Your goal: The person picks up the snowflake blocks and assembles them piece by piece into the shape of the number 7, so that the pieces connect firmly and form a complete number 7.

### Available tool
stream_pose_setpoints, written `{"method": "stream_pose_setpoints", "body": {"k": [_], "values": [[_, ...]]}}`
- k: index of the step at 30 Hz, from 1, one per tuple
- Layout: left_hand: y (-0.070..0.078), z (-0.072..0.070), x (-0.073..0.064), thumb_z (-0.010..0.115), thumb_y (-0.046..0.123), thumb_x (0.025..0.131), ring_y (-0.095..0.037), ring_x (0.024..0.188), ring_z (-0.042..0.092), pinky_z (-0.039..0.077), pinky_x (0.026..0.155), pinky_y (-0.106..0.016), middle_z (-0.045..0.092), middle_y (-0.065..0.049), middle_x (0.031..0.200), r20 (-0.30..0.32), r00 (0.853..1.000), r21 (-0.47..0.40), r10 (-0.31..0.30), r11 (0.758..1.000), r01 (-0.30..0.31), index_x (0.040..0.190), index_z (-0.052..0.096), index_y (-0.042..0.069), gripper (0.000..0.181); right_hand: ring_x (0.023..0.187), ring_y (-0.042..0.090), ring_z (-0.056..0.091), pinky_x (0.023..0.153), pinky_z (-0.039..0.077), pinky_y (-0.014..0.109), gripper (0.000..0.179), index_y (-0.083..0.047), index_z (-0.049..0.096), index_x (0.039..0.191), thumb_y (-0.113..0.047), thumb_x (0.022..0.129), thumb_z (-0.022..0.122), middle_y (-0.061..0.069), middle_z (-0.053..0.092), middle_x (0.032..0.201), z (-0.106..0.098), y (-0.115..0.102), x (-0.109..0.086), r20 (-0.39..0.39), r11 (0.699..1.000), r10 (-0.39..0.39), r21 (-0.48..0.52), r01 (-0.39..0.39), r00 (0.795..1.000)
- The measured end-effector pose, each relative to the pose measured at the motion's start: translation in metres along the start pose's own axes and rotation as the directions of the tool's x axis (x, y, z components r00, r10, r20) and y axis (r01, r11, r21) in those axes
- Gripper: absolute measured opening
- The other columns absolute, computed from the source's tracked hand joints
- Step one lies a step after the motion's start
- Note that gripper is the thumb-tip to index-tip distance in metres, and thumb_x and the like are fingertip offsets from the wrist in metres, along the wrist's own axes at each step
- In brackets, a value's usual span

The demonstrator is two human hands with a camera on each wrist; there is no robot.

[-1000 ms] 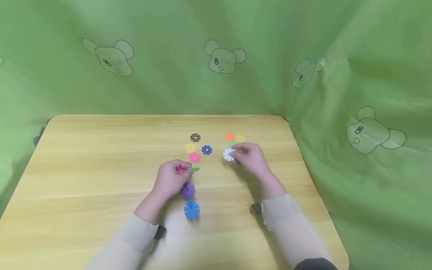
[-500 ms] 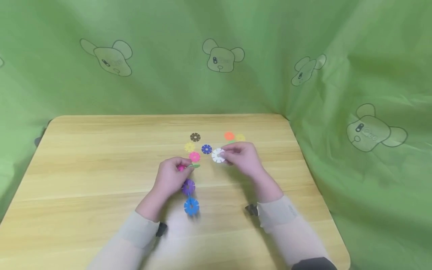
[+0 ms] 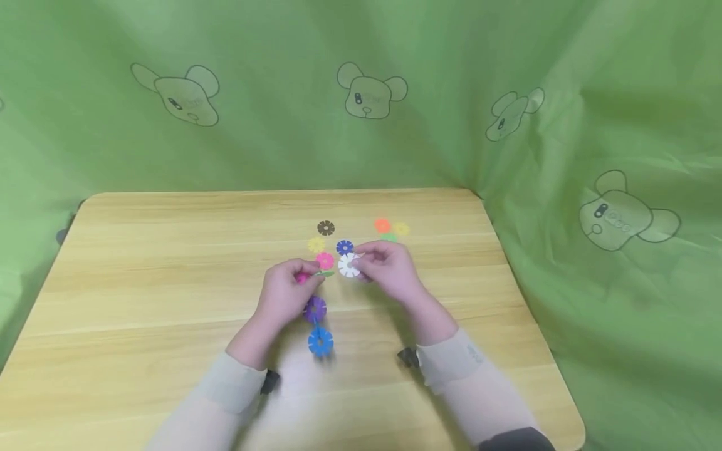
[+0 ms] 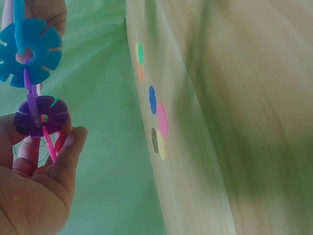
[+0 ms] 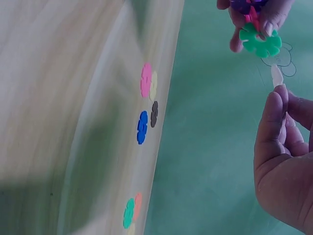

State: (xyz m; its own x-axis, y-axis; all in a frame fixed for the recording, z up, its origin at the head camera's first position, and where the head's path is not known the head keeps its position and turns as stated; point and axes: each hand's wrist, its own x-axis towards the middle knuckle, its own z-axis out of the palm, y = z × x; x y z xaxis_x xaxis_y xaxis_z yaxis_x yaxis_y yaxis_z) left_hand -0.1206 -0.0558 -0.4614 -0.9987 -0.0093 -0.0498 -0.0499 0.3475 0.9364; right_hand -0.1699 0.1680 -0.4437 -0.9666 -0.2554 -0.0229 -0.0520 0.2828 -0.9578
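Note:
My left hand (image 3: 284, 292) pinches a chain of notched snowflake discs above the table. Its green disc (image 5: 259, 43) sticks out past the fingertips, joined to a pink disc (image 4: 50, 145) partly hidden by the fingers. Below the hand in the head view hang a purple disc (image 3: 314, 309) and a blue disc (image 3: 320, 342); between them is another disc seen edge-on. Between thumb and fingers, my right hand (image 3: 391, 270) holds a white snowflake disc (image 3: 346, 265). In the right wrist view, a small gap separates this white disc (image 5: 277, 76) from the green one.
On the wooden table (image 3: 141, 269) beyond my hands lie loose discs: brown (image 3: 325, 228), yellow (image 3: 316, 245), pink (image 3: 324, 260) and dark blue (image 3: 345, 247). Farther right are orange (image 3: 382, 225), yellow (image 3: 401, 229) and green (image 3: 389, 238) ones. Green cloth (image 3: 271, 150) hangs behind and at the sides.
My right hand has carried the white disc leftward, close to the green disc. The left hand with its chain has shifted slightly up in the view.

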Motion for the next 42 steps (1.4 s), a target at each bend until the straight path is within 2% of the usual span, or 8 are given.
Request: {"method": "stream_pose_setpoints", "body": {"k": [8, 11, 19, 26, 36, 38, 40, 42], "values": [[0.002, 0.000, 0.000, 0.078, 0.007, 0.094, -0.013, 0.052, 0.051, 0.044, 0.043, -0.020, 0.075, -0.011, 0.125, -0.010, 1.000, 0.004, 0.027, 1.000, -0.026, 0.100, 0.076, 0.003, 0.007, 0.071, 0.017, 0.072, 0.070, 0.066, 0.033, 0.025, 0.010, 0.071, 0.117, 0.004, 0.094, 0.074, 0.019, 0.076, 0.094, 0.007, -0.001, -0.002, 0.001, 1.000, -0.002, 0.023, 0.002, 1.000], [0.004, 0.000, -0.001, 0.079, 0.008, 0.094, -0.014, 0.057, 0.054, 0.044, 0.044, -0.020, 0.075, -0.010, 0.127, -0.010, 0.999, 0.025, 0.040, 0.999, -0.040, 0.101, 0.077, 0.004, 0.008, 0.071, 0.017, 0.072, 0.070, 0.066, 0.033, 0.024, 0.009, 0.072, 0.117, 0.004, 0.094, 0.074, 0.019, 0.077, 0.094, 0.010, -0.002, -0.003, 0.004, 0.999, 0.013, 0.035, -0.013, 1.000], [0.009, 0.000, -0.004, 0.079, 0.006, 0.094, -0.011, 0.048, 0.044, 0.036, 0.042, -0.018, 0.074, -0.010, 0.130, -0.019, 0.997, 0.051, 0.080, 0.996, -0.079, 0.100, 0.077, 0.005, 0.006, 0.071, 0.016, 0.072, 0.070, 0.066, 0.032, 0.023, 0.010, 0.072, 0.116, 0.006, 0.093, 0.074, 0.020, 0.076, 0.094, 0.016, -0.006, -0.007, -0.011, 0.999, 0.017, 0.042, -0.016, 1.000], [0.011, 0.000, -0.006, 0.077, 0.003, 0.094, -0.012, 0.048, 0.048, 0.041, 0.041, -0.019, 0.072, -0.012, 0.133, -0.027, 0.994, 0.035, 0.108, 0.994, -0.107, 0.099, 0.078, 0.003, 0.004, 0.072, 0.016, 0.073, 0.071, 0.066, 0.033, 0.021, 0.011, 0.072, 0.114, 0.007, 0.093, 0.074, 0.023, 0.076, 0.098, 0.018, -0.007, -0.011, -0.041, 0.996, 0.041, 0.080, -0.038, 0.998], [0.010, 0.009, -0.008, 0.078, -0.001, 0.093, -0.013, 0.053, 0.053, 0.049, 0.046, -0.022, 0.074, -0.013, 0.127, -0.071, 0.972, 0.058, 0.225, 0.973, -0.221, 0.097, 0.078, 0.001, 0.005, 0.069, 0.014, 0.073, 0.070, 0.066, 0.032, 0.021, 0.012, 0.072, 0.112, 0.010, 0.091, 0.074, 0.026, 0.076, 0.100, 0.017, -0.004, -0.017, -0.086, 0.994, -0.006, 0.110, 0.015, 0.996], [0.010, 0.010, -0.008, 0.078, -0.002, 0.092, -0.016, 0.061, 0.062, 0.050, 0.048, -0.022, 0.075, -0.013, 0.127, -0.077, 0.966, 0.060, 0.245, 0.969, -0.241, 0.096, 0.078, 0.001, 0.005, 0.069, 0.014, 0.073, 0.069, 0.066, 0.033, 0.021, 0.013, 0.072, 0.112, 0.010, 0.091, 0.074, 0.026, 0.076, 0.100, 0.017, -0.004, -0.018, -0.087, 0.992, -0.013, 0.122, 0.023, 0.996], [0.009, 0.010, -0.008, 0.079, -0.004, 0.091, -0.021, 0.079, 0.073, 0.051, 0.050, -0.021, 0.075, -0.014, 0.126, -0.083, 0.961, 0.063, 0.264, 0.964, -0.260, 0.095, 0.078, 0.001, 0.006, 0.069, 0.014, 0.073, 0.069, 0.066, 0.033, 0.021, 0.013, 0.072, 0.111, 0.011, 0.090, 0.074, 0.027, 0.076, 0.100, 0.018, -0.004, -0.019, -0.088, 0.991, -0.015, 0.132, 0.026, 0.996], [0.010, 0.011, -0.008, 0.079, -0.005, 0.090, -0.027, 0.103, 0.075, 0.053, 0.053, -0.021, 0.075, -0.015, 0.126, -0.088, 0.956, 0.065, 0.281, 0.959, -0.276, 0.093, 0.077, 0.000, 0.006, 0.069, 0.014, 0.073, 0.069, 0.066, 0.034, 0.021, 0.013, 0.071, 0.111, 0.012, 0.090, 0.074, 0.027, 0.076, 0.099, 0.019, -0.004, -0.020, -0.091, 0.989, -0.006, 0.145, 0.019, 0.996]]}}
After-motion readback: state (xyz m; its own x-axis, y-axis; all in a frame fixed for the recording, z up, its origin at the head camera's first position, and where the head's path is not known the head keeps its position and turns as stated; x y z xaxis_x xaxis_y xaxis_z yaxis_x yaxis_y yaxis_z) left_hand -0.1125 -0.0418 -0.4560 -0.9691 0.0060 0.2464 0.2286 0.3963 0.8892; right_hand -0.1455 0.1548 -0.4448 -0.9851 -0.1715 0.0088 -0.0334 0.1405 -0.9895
